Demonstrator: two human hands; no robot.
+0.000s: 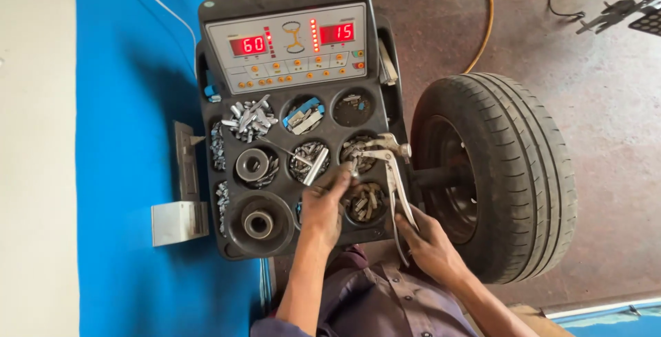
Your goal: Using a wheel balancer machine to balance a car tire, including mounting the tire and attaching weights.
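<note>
I look down on a wheel balancing machine (289, 13) whose black top tray (234, 247) has round pockets full of metal wheel weights. My left hand (322, 207) reaches over the pockets, fingertips on a small weight (352, 168) near the jaws of metal pliers (392, 172). My right hand (428, 240) grips the pliers' long handles at the tray's right edge. A car wheel with tyre (513, 172) is mounted on the machine's shaft to the right.
Two steel cones (259, 224) sit in the tray's left pockets. The control panel (289, 48) shows two red number displays. A blue wall (131, 172) is left, with a metal bracket (179, 221). A yellow hose (487, 13) lies on the concrete floor.
</note>
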